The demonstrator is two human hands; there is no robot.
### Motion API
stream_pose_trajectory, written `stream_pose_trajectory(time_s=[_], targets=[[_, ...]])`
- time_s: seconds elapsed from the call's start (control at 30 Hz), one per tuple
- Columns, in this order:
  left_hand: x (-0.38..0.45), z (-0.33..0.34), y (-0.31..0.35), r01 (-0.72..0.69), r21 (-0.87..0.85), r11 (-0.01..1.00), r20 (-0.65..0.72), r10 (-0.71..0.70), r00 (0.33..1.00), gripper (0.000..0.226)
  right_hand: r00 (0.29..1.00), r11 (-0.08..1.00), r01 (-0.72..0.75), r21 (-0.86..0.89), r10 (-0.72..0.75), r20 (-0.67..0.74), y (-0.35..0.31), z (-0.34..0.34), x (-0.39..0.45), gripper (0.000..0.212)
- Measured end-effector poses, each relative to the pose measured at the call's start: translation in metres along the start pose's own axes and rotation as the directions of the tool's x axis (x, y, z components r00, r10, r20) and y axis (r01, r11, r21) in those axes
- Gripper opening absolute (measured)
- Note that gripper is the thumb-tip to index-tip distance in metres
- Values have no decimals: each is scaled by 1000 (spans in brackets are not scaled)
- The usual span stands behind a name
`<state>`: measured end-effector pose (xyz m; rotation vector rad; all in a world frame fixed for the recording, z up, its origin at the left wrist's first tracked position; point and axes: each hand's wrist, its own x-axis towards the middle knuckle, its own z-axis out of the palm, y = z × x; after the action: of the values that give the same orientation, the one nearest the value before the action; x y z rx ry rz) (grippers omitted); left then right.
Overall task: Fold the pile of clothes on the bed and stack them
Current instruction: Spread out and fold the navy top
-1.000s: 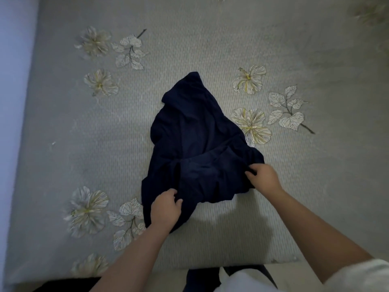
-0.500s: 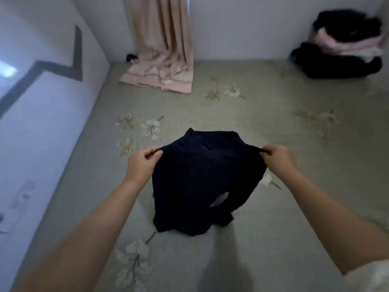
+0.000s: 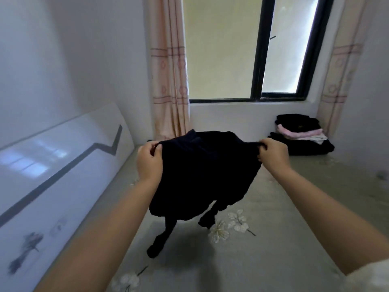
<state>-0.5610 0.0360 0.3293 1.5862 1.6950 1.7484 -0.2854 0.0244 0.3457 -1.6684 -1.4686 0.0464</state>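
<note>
Head view: left hand (image 3: 149,163) and right hand (image 3: 273,153) each pinch a top corner of the dark garment (image 3: 207,175), held up over the bed (image 3: 284,239), its lower end trailing onto the cover. A stack of clothes (image 3: 301,134) sits in the bed's far right corner, below the window (image 3: 242,49).

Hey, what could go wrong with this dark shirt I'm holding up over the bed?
The dark shirt hangs bunched, with one sleeve trailing to the bed, so it may fold crooked. The left hand and right hand only pinch its top edge; that grip might slip.
</note>
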Motion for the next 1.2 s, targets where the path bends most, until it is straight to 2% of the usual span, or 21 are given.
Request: stream_pose_trajectory(time_s=[0.13, 0.3, 0.43, 0.6, 0.73, 0.9, 1.07, 1.2], targets=[[-32, -31, 54, -31, -12, 999, -136, 29, 990, 24, 993, 994, 111, -17, -111, -40, -26, -62, -19, 26], [-49, -65, 100, -94, 46, 995, -232, 102, 967, 23, 973, 985, 170, 19, -165, -158, -49, -103, -30, 24], [-48, -84, 112, -147, 127, 981, -190, 170, 967, 22, 969, 983, 184, 4, -180, -171, -50, -116, -34, 21], [-41, -89, 89, -116, 222, 968, -96, 140, 985, 20, 982, 984, 174, -49, -177, -68, -36, -104, -43, 22], [-35, -81, 43, -74, 336, 939, 7, 76, 997, 20, 987, 981, 159, -108, -156, 40, -13, -66, -46, 23], [-23, -49, -35, -28, 421, 907, 91, -12, 996, 20, 980, 972, 126, -200, -91, 175, 24, 15, -38, 25], [1, 5, -142, 64, 481, 874, 142, -150, 979, 22, 958, 967, 42, -250, 33, 285, 65, 129, -14, 26], [26, 59, -239, 141, 562, 815, 189, -293, 937, 23, 921, 949, -39, -312, 156, 358, 106, 234, -1, 27]])
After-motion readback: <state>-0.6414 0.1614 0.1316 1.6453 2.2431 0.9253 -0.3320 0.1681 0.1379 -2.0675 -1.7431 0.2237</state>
